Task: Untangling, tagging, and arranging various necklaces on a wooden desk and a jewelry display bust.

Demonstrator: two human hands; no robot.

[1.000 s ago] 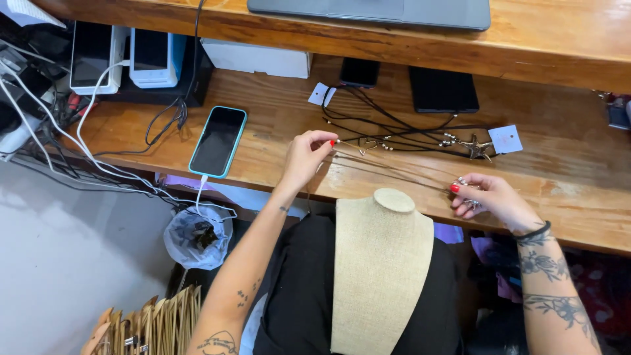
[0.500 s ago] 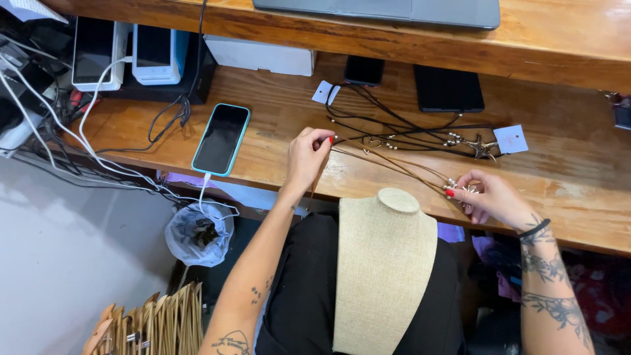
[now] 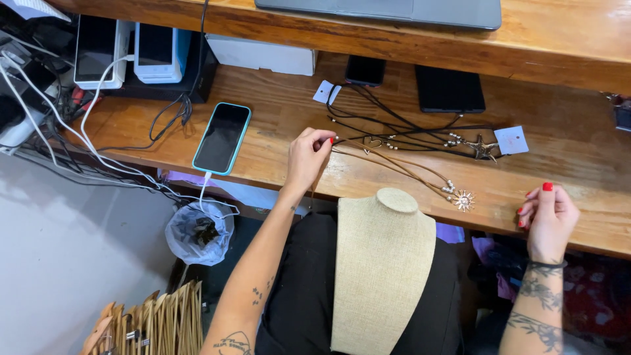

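Observation:
My left hand [image 3: 307, 156] pinches one end of a thin brown cord necklace [image 3: 401, 170] on the wooden counter [image 3: 578, 164]. The cord runs right to a small sun-shaped pendant [image 3: 463, 200] lying flat on the wood. My right hand [image 3: 549, 220] hovers at the counter's near edge, fingers loosely curled and holding nothing, well right of the pendant. A beige fabric necklace bust [image 3: 381, 269] stands upright in my lap, just below the counter edge between my arms. Behind the brown cord lies a tangle of black cord necklaces [image 3: 407, 128] with a star pendant [image 3: 482, 147] and white tags.
A phone in a light blue case [image 3: 222, 137] lies left of my left hand, plugged into a white cable. Card terminals [image 3: 128, 52] and tangled wires fill the far left. A black phone [image 3: 365, 70], a dark tablet [image 3: 449, 89] and a laptop [image 3: 394, 10] sit behind. Below hang a plastic bag [image 3: 199, 231] and hangers [image 3: 154, 325].
My right hand has let go of the pendant end and moved right, away from it. The sun pendant now lies on the counter. My left hand still holds the cord's other end.

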